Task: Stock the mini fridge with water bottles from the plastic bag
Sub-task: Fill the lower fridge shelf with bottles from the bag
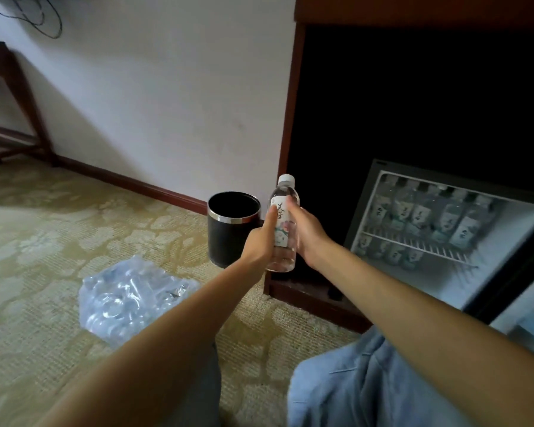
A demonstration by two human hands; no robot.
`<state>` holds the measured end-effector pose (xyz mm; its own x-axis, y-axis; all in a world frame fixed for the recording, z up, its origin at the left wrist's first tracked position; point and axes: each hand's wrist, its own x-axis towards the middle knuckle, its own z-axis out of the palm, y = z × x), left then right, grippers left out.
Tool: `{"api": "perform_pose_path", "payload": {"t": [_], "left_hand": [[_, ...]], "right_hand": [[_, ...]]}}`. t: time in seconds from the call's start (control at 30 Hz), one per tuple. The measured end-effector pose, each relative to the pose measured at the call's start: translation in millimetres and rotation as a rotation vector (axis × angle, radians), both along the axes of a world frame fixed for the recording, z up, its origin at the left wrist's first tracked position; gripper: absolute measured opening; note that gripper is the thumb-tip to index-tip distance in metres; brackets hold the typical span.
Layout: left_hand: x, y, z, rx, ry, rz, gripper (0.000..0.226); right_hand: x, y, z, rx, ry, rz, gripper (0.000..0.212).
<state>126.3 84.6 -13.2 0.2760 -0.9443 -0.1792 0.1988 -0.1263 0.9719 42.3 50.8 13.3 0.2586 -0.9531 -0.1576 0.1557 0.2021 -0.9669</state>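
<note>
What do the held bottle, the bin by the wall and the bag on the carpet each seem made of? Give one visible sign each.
The bottle: likely clear, glossy plastic; see-through, with a printed label and white cap. The bin: dark matte body, material unclear; shiny, metal-looking rim band. The bag: thin transparent plastic film, crinkled, with bright highlights.

Bin left, mini fridge right
A water bottle is held between — the plastic bag is laid before the bin.
</note>
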Motion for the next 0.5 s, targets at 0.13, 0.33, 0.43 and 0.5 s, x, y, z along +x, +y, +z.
{"api": "perform_pose_path", "payload": {"t": [0.13,0.33,0.43,0.5], "left_hand": [[-37.0,-26.4,-8.3,-0.008,0.125,-0.005,0.053],[-113.6,-72.5,-46.5,0.121,0.084,-0.102,0.052],[-160.1,-92.9,-60.4,0.168,0.039,-0.242,0.051],[-191.4,-102.0,-63.4,0.167,0.050,-0.356,0.051]], "right_hand": [[-22.8,-21.9,-0.4,-0.041,0.119,-0.081,0.036],[-97.8,-53.7,-45.4,0.049,0.122,-0.249,0.031],[-148.3,-65.7,-57.7,0.128,0.130,-0.384,0.029],[-182.5,-71.8,-56.4,0.136,0.143,-0.468,0.024]]}}
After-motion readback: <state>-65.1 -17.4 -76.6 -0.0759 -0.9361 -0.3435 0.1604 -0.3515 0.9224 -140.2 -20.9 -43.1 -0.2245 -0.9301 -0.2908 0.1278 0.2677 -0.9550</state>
